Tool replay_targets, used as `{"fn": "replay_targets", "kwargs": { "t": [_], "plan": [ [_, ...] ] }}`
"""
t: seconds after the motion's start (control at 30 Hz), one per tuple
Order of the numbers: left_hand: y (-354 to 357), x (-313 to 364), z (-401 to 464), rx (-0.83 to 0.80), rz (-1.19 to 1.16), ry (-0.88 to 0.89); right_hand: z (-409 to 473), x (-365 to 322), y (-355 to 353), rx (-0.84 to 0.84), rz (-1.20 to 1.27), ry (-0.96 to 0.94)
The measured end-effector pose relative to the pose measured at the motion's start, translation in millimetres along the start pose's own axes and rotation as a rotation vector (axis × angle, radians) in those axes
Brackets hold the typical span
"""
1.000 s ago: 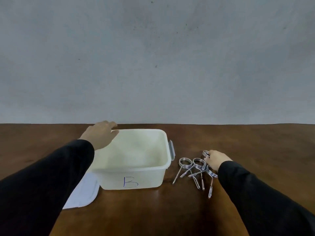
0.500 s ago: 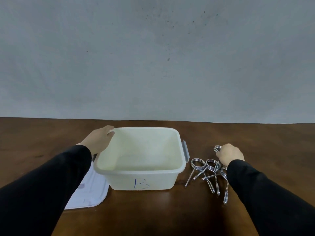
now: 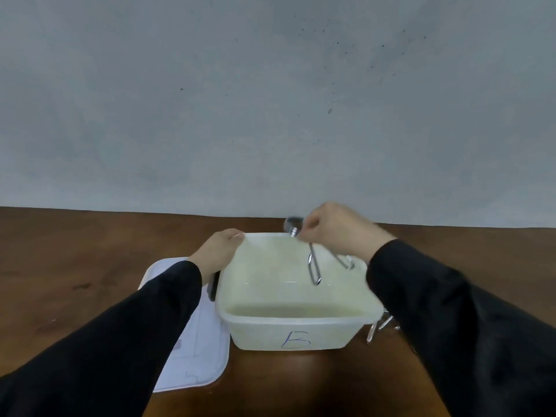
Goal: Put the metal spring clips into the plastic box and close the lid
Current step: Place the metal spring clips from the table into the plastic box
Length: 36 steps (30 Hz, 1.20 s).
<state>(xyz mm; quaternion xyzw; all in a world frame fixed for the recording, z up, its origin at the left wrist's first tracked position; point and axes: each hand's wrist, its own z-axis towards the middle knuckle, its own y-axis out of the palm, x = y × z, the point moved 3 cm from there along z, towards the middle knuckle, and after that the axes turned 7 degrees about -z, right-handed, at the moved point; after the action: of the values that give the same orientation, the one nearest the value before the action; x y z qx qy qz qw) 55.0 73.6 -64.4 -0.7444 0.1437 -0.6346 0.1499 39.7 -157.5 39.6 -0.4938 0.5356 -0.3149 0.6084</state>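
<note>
A cream plastic box (image 3: 296, 319) marked with a blue "B" stands open on the wooden table, with nothing lying inside that I can see. My right hand (image 3: 335, 228) is above the box's far right part, shut on a metal spring clip (image 3: 313, 266) whose legs hang down over the inside. My left hand (image 3: 218, 251) grips the box's far left rim. The tips of other spring clips (image 3: 377, 326) show on the table just right of the box, mostly hidden by my right sleeve. The white lid (image 3: 192, 341) lies flat on the table to the left of the box.
The brown wooden table (image 3: 75, 266) stretches to both sides and ends at a grey wall (image 3: 270, 100) close behind the box. My black sleeves cover much of the near table.
My right hand has lifted one spring clip off the pile and carried it left, over the box. The left hand stays on the box's rim. The view has shifted rightwards.
</note>
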Motion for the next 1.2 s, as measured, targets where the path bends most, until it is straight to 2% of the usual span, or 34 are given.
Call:
{"fn": "replay_targets", "kwargs": {
  "t": [0.1, 0.27, 0.43, 0.6, 0.7, 0.8, 0.9, 1.0, 1.07, 1.2],
  "plan": [
    [0, -2, 1, 0.001, -0.01, 0.034, 18, -28, 71, -0.209, -0.093, 0.02],
    [2, -9, -1, 0.021, -0.046, 0.029, 42, -46, 146, -0.325, -0.228, 0.033],
    [3, -14, 1, 0.057, -0.035, 0.033, 53, -64, 166, -0.446, -0.302, 0.047],
    [3, -13, 1, 0.058, -0.025, 0.029, 51, -67, 160, -0.449, -0.255, 0.055],
    [2, -12, 1, 0.062, -0.013, 0.044, 48, -59, 146, -0.352, -0.16, 0.071],
    [-5, -15, 2, 0.088, 0.007, 0.066, 49, -50, 115, -0.08, -0.031, 0.031],
    [-2, -13, 2, 0.087, 0.023, 0.077, 39, -6, 61, 0.245, 0.052, 0.081],
    [1, -10, 2, 0.081, 0.031, 0.074, 24, 68, 18, 0.345, 0.073, 0.222],
    [1, -10, 2, 0.081, 0.04, 0.078, 11, 119, 7, 0.227, 0.007, 0.351],
    [2, -9, 4, 0.081, 0.087, 0.088, -26, 201, 20, -0.2, -0.318, 0.563]
  ]
}}
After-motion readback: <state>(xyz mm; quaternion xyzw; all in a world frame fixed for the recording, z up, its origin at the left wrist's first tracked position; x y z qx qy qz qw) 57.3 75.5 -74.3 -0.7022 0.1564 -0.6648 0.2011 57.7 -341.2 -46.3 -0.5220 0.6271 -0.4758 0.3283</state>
